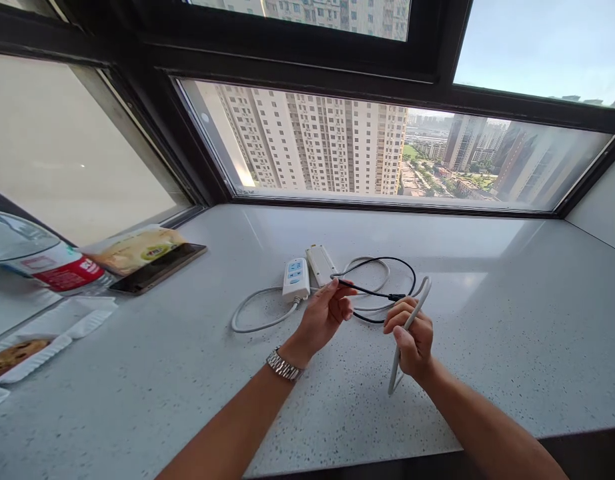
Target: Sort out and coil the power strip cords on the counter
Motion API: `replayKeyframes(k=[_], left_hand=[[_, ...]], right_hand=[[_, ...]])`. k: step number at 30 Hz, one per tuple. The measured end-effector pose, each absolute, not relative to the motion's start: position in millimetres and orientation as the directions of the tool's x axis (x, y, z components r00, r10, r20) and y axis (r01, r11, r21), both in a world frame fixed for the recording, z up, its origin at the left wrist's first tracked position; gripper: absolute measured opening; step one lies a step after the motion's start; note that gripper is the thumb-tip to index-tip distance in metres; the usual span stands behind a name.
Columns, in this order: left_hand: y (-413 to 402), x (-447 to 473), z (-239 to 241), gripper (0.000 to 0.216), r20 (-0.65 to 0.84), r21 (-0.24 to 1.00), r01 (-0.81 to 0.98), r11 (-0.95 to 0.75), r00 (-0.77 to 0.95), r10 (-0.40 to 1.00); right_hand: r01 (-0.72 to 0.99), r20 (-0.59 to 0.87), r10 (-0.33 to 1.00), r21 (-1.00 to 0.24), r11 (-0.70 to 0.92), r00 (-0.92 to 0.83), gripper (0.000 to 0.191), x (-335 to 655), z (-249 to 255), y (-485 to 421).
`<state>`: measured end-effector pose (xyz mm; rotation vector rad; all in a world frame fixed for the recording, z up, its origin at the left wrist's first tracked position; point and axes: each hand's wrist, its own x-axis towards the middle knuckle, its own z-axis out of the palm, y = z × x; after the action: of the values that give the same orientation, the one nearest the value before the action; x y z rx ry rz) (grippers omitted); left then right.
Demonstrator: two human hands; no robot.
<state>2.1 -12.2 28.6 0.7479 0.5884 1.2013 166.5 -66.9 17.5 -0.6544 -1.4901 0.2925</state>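
Observation:
My left hand [328,313], with a metal watch [284,365] on the wrist, pinches a thin black cable [382,263] that loops over the white windowsill counter [487,320]. My right hand [411,337] is closed around a slim white stick-shaped device [397,363], tilted upright, with the black cable's plug at its fingers. Just beyond my hands lie a white power strip [296,277] with blue buttons and a white rectangular adapter [321,264]. A white cord [255,311] curves left from the strip.
At the left lie a water bottle [37,259] with a red label, a snack packet [135,250] on a dark tablet [160,268], and a white tray with a biscuit [12,355]. A black-framed window [307,60] rises behind the counter.

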Motion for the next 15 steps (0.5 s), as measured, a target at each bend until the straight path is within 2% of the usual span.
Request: replayKeyframes(k=[2,5,9,12,15], left_hand=[[-6,-5,38,0.020,-0.095,0.694,-0.694,0.192,0.176,0.980],[4,-19,59,0.035,-0.177,0.571,-0.809,0.139,0.044,0.983],[21,-30,97,0.043,-0.123,0.431,-0.900,-0.058,-0.122,0.985],[31,-12,123,0.042,-0.055,0.415,-0.905,-0.095,-0.130,0.990],[34,31,139,0.041,-0.039,0.499,-0.866,0.012,-0.008,0.999]], right_hand=[[0.180,0.811,0.578,-0.584,0.792,0.091,0.027,166,14,-66],[0.100,0.801,0.598,-0.599,0.795,0.041,0.030,164,8,-65],[0.136,0.742,0.670,-0.665,0.734,0.013,0.032,160,0,-65],[0.265,0.621,0.747,-0.698,0.665,-0.238,0.031,156,-2,-68],[0.440,0.378,0.742,-0.624,0.646,-0.553,0.031,151,-1,-71]])
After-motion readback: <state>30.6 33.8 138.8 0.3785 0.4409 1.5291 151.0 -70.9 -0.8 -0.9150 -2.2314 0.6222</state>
